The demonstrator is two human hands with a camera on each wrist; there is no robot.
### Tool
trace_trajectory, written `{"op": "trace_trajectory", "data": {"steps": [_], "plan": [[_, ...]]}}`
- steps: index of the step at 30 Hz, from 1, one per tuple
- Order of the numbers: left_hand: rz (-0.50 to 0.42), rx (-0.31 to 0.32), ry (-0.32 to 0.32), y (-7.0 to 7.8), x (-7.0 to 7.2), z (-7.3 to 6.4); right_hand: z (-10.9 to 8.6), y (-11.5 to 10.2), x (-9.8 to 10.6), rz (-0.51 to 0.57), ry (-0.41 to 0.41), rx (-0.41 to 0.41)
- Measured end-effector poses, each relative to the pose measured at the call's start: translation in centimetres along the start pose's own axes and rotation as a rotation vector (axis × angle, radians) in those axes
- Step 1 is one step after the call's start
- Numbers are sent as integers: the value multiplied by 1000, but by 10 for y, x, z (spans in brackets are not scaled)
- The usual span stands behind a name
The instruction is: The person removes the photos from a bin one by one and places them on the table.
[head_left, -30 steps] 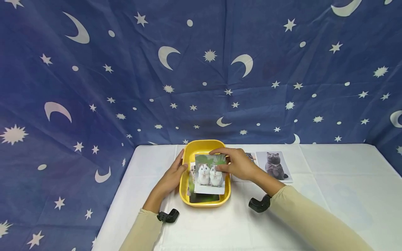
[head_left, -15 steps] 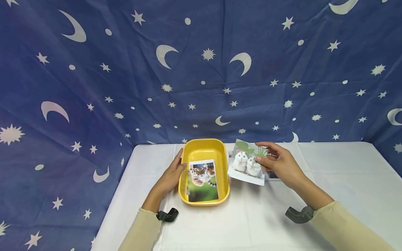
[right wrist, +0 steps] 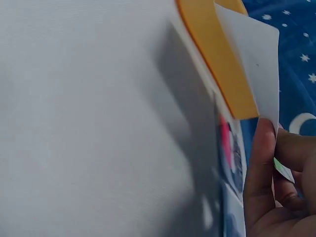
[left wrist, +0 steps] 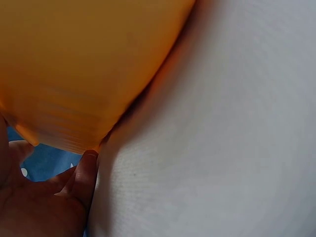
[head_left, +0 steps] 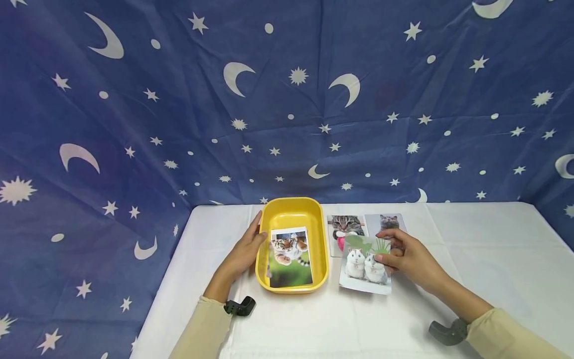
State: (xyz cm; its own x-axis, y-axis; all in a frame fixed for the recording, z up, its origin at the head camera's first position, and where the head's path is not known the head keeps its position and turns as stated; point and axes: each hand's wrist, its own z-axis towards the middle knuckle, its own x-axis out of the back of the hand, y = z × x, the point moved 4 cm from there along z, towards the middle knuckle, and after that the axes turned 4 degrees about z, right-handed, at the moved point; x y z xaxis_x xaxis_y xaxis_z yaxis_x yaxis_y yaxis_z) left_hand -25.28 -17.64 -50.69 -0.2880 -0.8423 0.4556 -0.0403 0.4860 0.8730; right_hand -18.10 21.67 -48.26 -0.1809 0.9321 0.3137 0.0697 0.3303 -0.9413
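My right hand (head_left: 414, 262) pinches a picture card (head_left: 358, 285) of two white hamsters by its right edge. In the right wrist view the card's plain white back (right wrist: 264, 64) shows, raised above the table. My left hand (head_left: 239, 254) holds the left side of a yellow tray (head_left: 319, 219), its thumb at the rim and its fingers along the outer wall. Inside the tray a tiger picture card (head_left: 289, 271) lies on top of other cards, mostly hidden. Beyond the hamster card, a tabby cat card (head_left: 347, 224) and a grey cat card (head_left: 389, 219) lie side by side, both partly covered.
A white cloth (head_left: 314, 324) covers the table. Behind it and on the left hangs a blue curtain (head_left: 278, 99) with moons and stars. Each wrist wears a black camera mount, the left mount (head_left: 239, 306) near the tray's front corner.
My right hand has lifted the hamster card out of the tray and carried it right, then toward the front. The tiger card has come into view. My left hand stays on the tray.
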Motion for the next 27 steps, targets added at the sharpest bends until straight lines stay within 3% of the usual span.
{"op": "trace_trajectory", "data": {"steps": [11, 19, 27], "plan": [[6, -14, 1, 0, 1, 0, -4, 7, -30, -212, -39, 87], [6, -15, -8, 1, 0, 0, -5, 5, -33, -480, 73, 234], [-10, -8, -8, 1, 1, 0, -5, 2, -31, -569, 125, 271]]}}
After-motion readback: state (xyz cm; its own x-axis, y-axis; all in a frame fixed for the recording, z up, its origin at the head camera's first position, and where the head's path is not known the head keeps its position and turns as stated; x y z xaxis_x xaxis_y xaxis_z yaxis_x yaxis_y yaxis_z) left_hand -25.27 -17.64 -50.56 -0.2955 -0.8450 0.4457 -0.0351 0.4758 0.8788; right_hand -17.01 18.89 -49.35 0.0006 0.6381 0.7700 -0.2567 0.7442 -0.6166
